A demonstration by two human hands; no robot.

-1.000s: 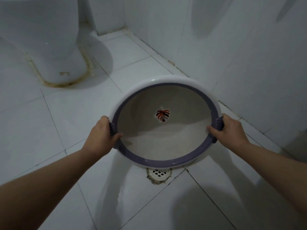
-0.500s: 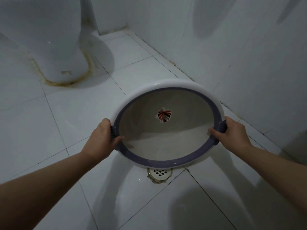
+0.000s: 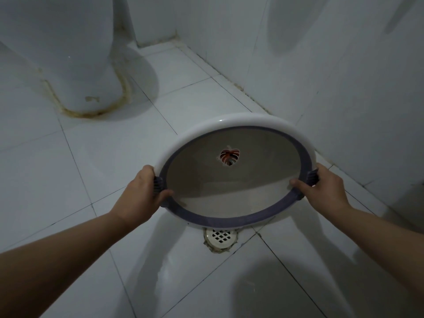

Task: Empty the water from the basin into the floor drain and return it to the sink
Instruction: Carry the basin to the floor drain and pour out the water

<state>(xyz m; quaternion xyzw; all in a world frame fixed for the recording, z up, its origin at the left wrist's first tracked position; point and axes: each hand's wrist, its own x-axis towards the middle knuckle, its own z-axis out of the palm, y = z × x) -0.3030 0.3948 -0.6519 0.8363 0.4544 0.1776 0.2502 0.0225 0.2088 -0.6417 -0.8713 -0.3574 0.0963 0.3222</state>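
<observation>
While both hands grip its side handles, a round basin (image 3: 234,191) is held tilted above a floor drain (image 3: 221,237).

Seen from the person's own head, both bare forearms reach forward and slightly inward. The left hand (image 3: 140,193) wraps the dark ribbed handle on the basin's left edge, thumb over the purple rim and fingers curled underneath. The right hand (image 3: 321,189) clamps the opposite handle the same way. White outside and beige inside, the basin tips its near edge down, just over the white slotted drain set in the tiled floor (image 3: 80,168). A leaf design (image 3: 230,157) marks its bottom. A toilet base (image 3: 75,65) stands at upper left, well apart.
</observation>
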